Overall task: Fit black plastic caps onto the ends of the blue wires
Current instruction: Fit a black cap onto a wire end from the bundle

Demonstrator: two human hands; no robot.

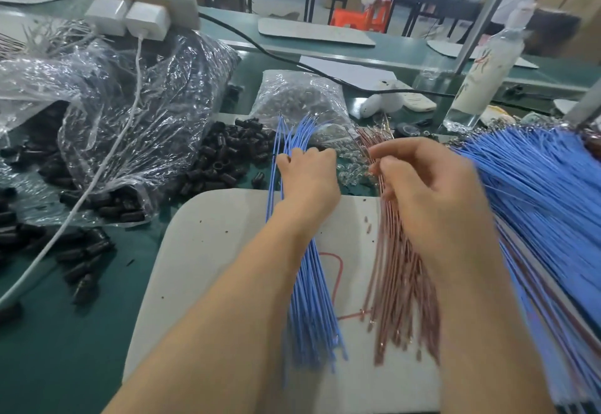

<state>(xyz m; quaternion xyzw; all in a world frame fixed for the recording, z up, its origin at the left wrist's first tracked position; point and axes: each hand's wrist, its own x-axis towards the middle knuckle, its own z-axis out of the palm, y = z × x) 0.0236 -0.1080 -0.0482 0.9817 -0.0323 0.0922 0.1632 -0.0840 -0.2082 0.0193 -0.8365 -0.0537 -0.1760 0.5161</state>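
The left hand (305,179) lies on a bundle of blue wires (312,299) on the white board (201,267), its fingers curled together over the wires near their far ends. The right hand (429,192) is just right of it, above the pink wires (400,283) on the same board; it is blurred, fingers bent, and I cannot tell if they pinch something. Black caps (224,159) lie loose just beyond the board's far left corner. A bigger blue bunch (536,192) spreads at the board's right.
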